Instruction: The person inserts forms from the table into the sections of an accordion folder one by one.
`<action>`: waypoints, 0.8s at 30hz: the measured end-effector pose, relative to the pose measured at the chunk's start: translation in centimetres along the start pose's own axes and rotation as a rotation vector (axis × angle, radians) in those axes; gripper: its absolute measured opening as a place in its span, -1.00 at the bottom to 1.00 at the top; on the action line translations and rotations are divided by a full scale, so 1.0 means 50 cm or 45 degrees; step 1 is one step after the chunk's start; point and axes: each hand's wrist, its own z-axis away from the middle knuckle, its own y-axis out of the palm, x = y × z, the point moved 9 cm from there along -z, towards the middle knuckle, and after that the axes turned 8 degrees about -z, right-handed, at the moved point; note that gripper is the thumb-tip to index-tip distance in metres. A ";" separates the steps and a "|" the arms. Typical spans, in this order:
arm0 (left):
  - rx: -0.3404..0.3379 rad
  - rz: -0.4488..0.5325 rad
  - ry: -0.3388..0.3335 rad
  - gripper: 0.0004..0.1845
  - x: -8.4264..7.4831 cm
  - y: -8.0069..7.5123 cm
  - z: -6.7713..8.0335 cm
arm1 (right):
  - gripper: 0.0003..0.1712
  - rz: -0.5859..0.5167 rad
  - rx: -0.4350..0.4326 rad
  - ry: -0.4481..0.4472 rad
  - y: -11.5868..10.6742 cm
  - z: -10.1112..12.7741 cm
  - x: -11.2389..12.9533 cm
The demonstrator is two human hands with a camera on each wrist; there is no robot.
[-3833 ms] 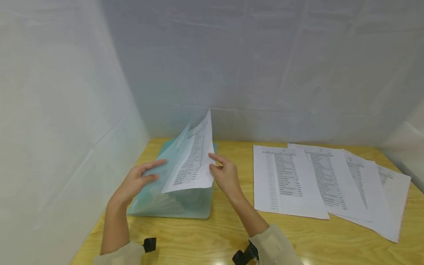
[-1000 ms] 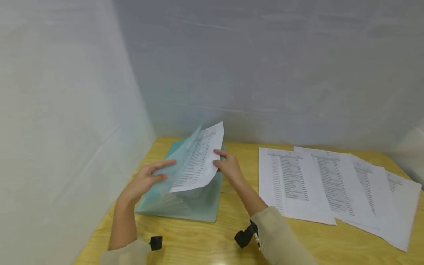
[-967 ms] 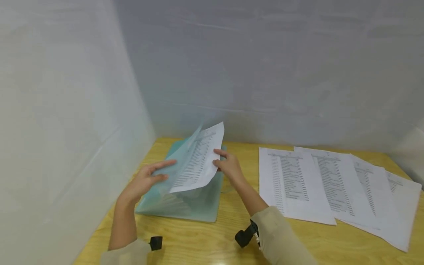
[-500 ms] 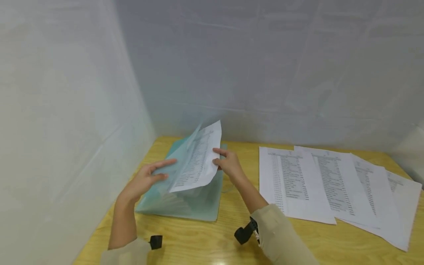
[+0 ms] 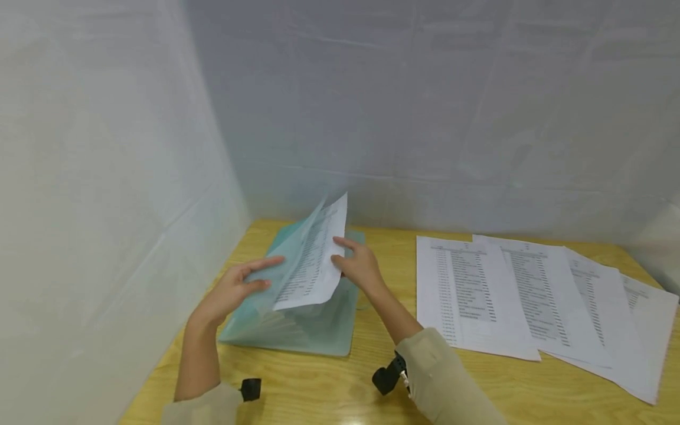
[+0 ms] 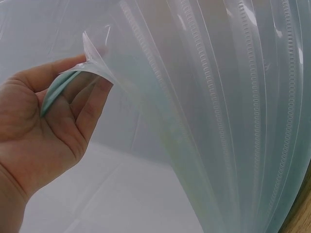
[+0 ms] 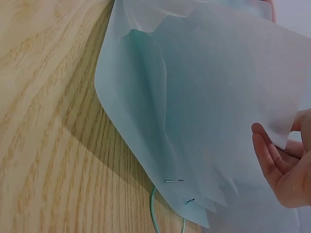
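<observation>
On my remote feed, the right hand [image 5: 362,267], the nearer, pinches the printed sheet [image 5: 320,254], which slants up between it and the left hand [image 5: 227,290], long axis running away from both, while the left holds raised leaves [image 6: 228,126] of the teal folder [image 5: 325,336].

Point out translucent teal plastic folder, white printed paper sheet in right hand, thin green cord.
Translucent teal plastic folder [image 5: 320,332], head view: area near its bottom edge.
White printed paper sheet [image 5: 317,260], head view: middle of the printed face.
Thin green cord [image 7: 151,208], right wrist view: left side of its loop.
</observation>
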 end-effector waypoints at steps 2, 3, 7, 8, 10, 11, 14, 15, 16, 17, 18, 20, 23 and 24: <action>-0.001 -0.001 -0.004 -0.55 0.000 0.000 0.000 | -0.51 0.065 0.006 -0.049 0.000 0.001 0.008; -0.002 0.000 -0.005 -0.55 0.000 0.000 0.000 | -0.51 0.089 0.012 -0.074 0.000 0.002 0.011; -0.005 0.005 -0.003 -0.55 -0.004 0.001 -0.002 | -0.52 0.213 0.009 -0.149 -0.002 0.002 0.019; -0.004 0.004 -0.001 -0.55 -0.005 0.001 -0.002 | -0.52 0.252 0.005 -0.170 -0.002 0.002 0.021; -0.002 0.006 -0.001 -0.55 -0.006 0.002 -0.003 | -0.53 0.291 0.003 -0.184 -0.003 0.002 0.022; -0.001 0.004 0.002 -0.55 -0.006 0.002 -0.003 | -0.53 0.279 0.009 -0.183 -0.003 0.002 0.022; 0.004 0.005 0.009 -0.55 -0.008 0.004 -0.003 | -0.55 0.134 0.037 -0.115 -0.003 -0.002 0.012; 0.005 0.006 0.010 -0.55 -0.008 0.004 -0.003 | -0.55 0.078 0.045 -0.080 -0.003 -0.003 0.008; 0.007 0.006 0.012 -0.55 -0.010 0.004 -0.003 | -0.56 0.029 0.054 -0.059 -0.004 -0.003 0.006; 0.008 0.008 0.013 -0.55 -0.010 0.004 -0.003 | -0.56 -0.018 0.061 -0.037 -0.004 -0.004 0.004; 0.009 0.010 0.014 -0.55 -0.011 0.004 -0.003 | -0.56 -0.044 0.065 -0.022 -0.004 -0.005 0.002; 0.011 0.010 0.019 -0.55 -0.012 0.004 -0.002 | -0.56 -0.074 0.078 -0.007 -0.004 -0.005 0.001; 0.012 0.010 0.024 -0.55 -0.011 0.003 -0.002 | -0.56 -0.109 0.084 0.016 -0.003 -0.004 -0.002; 0.012 0.008 0.027 -0.56 -0.010 0.003 -0.002 | -0.55 -0.110 0.084 0.025 -0.002 -0.004 -0.004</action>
